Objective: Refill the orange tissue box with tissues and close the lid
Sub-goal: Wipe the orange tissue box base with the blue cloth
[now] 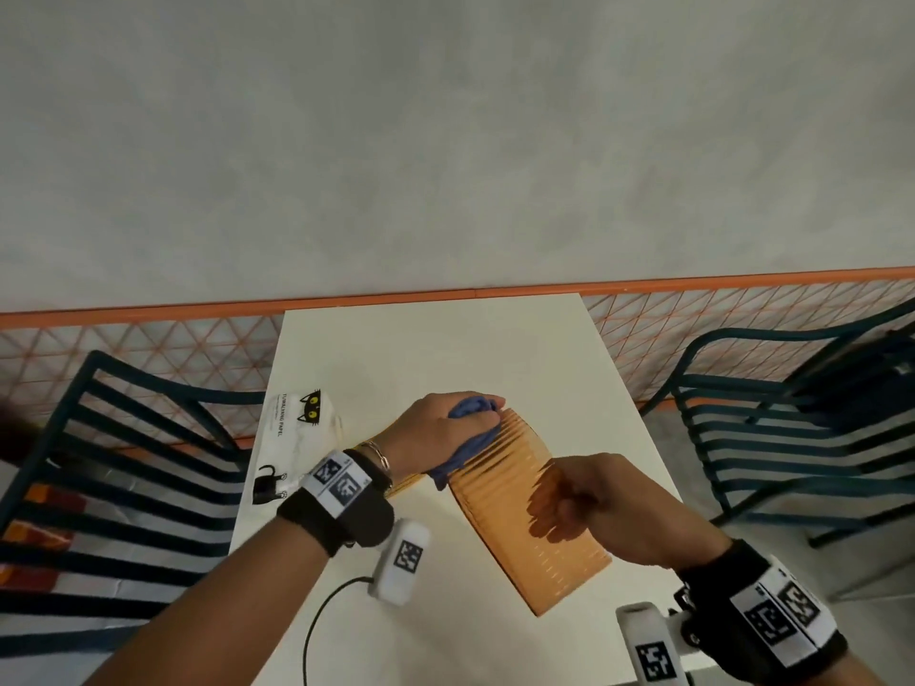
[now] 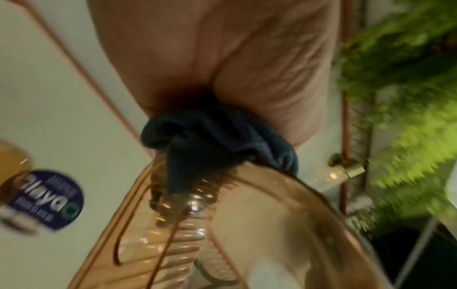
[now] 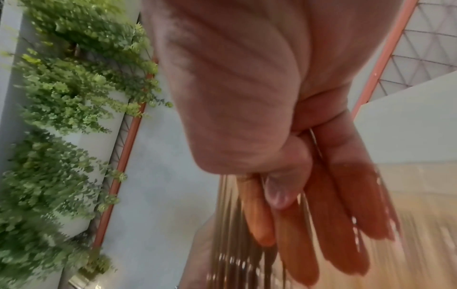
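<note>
Your right hand (image 1: pixel 589 507) grips the orange tissue box (image 1: pixel 525 512): in the right wrist view the fingers (image 3: pixel 346 224) lie inside, showing orange through the translucent ribbed wall, with the thumb on the outside. Your left hand (image 1: pixel 440 438) is clenched around a bunched blue cloth (image 1: pixel 470 433) and presses it against the far end of the box; in the left wrist view the cloth (image 2: pixel 217 140) sits right on the ribbed rim (image 2: pixel 183 197).

The white table (image 1: pixel 445 349) carries everything, its far edge against an orange-framed mesh railing (image 1: pixel 148 349). Dark slatted chairs stand on both sides, one off the left edge (image 1: pixel 114 462) and one off the right edge (image 1: pixel 792 428).

The orange tissue box lies around the middle of the table, set diagonally, one end pointing toward the near right corner and the other toward the far left. You hold it tilted; I cannot tell how much of it touches the surface.

A white tissue pack (image 1: pixel 297 438) printed with black cats lies along the left edge, just beyond your left wrist, close to the box but not visibly touching it.

A black cable (image 1: pixel 322 616) trails across the near edge of the table.
</note>
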